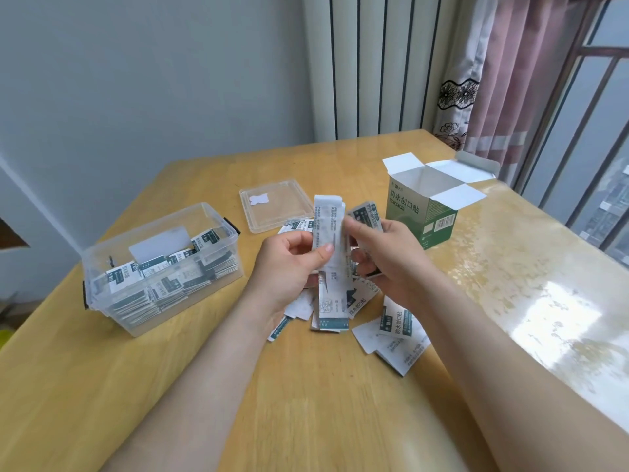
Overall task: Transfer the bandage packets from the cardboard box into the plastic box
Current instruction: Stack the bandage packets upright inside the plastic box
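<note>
Head view: long paper packet strip, clear plastic box

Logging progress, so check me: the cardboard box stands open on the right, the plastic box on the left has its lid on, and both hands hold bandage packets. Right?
Not quite: the head view shows the plastic box uncovered, its clear lid lying on the table beside it. The cardboard box is open, and the left hand and right hand hold bandage packets.
</note>
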A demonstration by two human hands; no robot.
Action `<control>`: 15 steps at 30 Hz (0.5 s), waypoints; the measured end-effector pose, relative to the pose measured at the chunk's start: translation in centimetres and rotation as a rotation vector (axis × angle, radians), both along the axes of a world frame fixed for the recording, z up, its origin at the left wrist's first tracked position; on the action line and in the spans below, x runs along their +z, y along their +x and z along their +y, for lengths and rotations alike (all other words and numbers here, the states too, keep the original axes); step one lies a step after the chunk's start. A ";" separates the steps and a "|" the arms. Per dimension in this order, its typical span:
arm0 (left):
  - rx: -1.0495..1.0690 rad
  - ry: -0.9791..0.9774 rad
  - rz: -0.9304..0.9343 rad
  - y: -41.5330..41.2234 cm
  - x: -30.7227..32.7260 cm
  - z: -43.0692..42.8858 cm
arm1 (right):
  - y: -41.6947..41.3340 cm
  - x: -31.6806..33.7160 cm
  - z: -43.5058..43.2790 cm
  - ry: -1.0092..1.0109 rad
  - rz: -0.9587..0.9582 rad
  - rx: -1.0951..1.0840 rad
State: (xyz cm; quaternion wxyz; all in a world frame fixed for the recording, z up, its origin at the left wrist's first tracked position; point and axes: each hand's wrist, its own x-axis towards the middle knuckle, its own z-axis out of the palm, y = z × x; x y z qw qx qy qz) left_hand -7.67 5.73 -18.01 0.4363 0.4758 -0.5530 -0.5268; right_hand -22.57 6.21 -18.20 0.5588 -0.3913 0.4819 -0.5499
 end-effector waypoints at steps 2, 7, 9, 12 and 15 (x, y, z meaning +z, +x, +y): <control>0.084 -0.148 -0.010 0.3 0.0 -0.3 | -0.1 0.1 -0.2 0.120 -0.099 -0.037; 0.211 -0.566 -0.209 0.5 0.3 -0.5 | 0.0 0.5 0.3 0.268 -0.324 0.116; 0.177 -0.651 -0.274 0.1 0.0 -0.2 | 0.4 0.7 0.7 0.238 -0.272 0.204; 0.150 -0.763 -0.371 -0.2 -0.7 -0.2 | 0.8 0.8 1.1 0.181 -0.277 0.277; 0.074 -0.654 -0.378 -0.1 -0.5 -0.1 | 0.9 0.6 1.0 0.181 -0.339 0.276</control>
